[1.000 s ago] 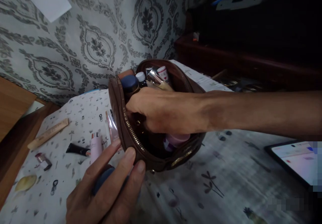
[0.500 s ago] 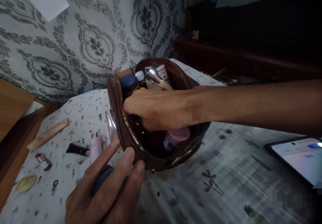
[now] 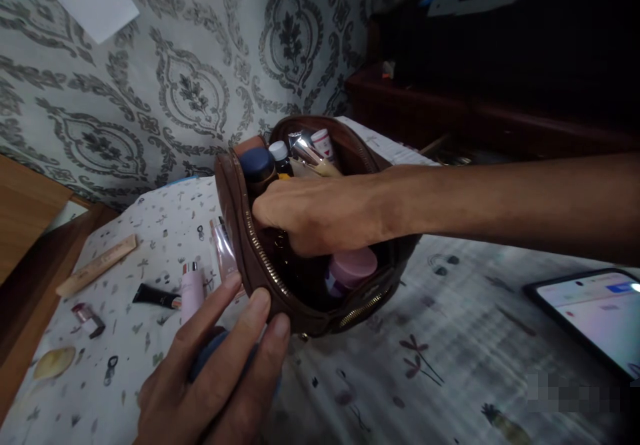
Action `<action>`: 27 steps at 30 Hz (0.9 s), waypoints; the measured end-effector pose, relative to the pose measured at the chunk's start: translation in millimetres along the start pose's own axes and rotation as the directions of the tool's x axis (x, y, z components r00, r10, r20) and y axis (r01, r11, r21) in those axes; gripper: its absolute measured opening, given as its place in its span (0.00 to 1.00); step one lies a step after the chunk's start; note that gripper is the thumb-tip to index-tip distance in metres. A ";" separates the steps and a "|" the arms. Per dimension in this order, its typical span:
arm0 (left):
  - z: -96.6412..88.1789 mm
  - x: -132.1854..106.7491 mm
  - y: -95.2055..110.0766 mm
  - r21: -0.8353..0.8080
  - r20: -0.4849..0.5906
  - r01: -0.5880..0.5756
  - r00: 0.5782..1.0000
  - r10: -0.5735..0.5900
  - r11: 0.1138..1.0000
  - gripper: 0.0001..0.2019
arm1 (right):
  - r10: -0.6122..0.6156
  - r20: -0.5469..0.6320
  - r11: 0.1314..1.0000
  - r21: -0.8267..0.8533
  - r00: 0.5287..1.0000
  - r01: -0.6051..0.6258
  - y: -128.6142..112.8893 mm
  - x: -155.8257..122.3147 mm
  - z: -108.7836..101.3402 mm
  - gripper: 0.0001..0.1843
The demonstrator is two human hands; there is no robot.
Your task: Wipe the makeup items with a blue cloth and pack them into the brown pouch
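Note:
A brown zippered toiletry bag [image 3: 250,251] stands unzipped on a white printed cloth. My right hand [image 3: 325,215] reaches down into it from the right, its fingers hidden inside. Around that hand in the bag are a blue-capped container [image 3: 257,163], a small white-capped bottle [image 3: 280,155], a white tube end [image 3: 321,143] and a pink-lidded jar [image 3: 353,268]. With fingers stretched and apart, my left hand [image 3: 215,371] rests its fingertips against the near left side of the bag. A blue object [image 3: 213,351] shows between those fingers; I cannot make out its kind.
Left of the bag lie a clear-and-pink tube [image 3: 223,248], a pink bottle [image 3: 192,295], a black tube [image 3: 155,296], a beige tube [image 3: 97,265], a small lipstick-like item [image 3: 87,319] and a yellowish oval [image 3: 54,363]. A lit phone [image 3: 590,318] lies at right. Patterned wall stands behind.
My right hand has shifted slightly up and to the right inside the bag, showing more of the pink-lidded jar. My left hand stays at the bag's side.

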State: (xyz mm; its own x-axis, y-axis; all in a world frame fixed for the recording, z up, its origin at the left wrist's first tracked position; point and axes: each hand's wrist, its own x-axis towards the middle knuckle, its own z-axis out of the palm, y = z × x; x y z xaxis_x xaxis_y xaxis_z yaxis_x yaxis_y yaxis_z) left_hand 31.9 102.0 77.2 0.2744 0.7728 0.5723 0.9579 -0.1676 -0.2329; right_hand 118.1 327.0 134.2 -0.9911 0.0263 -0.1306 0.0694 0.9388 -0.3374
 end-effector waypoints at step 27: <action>0.8 3.7 2.4 -0.002 0.005 -0.024 1.000 0.024 1.000 0.20 | 0.159 -0.178 0.967 0.226 0.971 -0.116 2.1 -2.6 -9.6 0.09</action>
State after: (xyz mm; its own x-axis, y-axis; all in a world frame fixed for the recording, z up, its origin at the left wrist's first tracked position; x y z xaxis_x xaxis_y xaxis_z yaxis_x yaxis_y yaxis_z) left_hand 35.2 105.0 78.1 0.2965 0.7717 0.5626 0.9513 -0.1868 -0.2452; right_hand 119.8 332.2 142.8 -0.9717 0.2356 -0.0139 0.2081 0.8271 -0.5221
